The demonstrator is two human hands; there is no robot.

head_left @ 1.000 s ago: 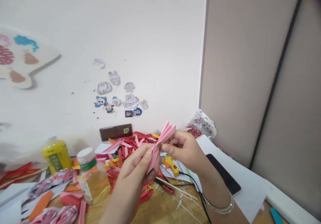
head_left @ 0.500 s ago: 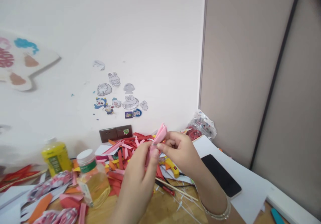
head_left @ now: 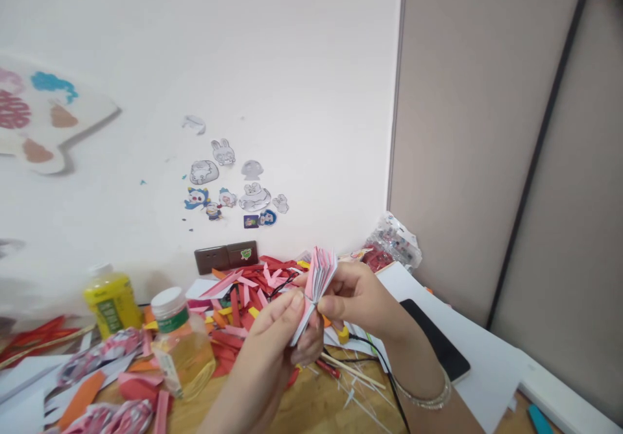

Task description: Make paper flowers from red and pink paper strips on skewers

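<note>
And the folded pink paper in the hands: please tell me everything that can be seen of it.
The folded pink paper is a narrow stack of thin pleats, pink with whitish edges, narrowed at the middle; any binding is too small to tell. Its upper end fans slightly open. It tilts, top rightward, held above the table. The left hand grips its lower part; the right hand pinches it near the middle.

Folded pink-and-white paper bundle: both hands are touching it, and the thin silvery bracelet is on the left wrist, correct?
Not quite: the head view shows the thin silvery bracelet on the right wrist. The left hand and right hand do both touch the folded pink-and-white paper bundle.
</note>
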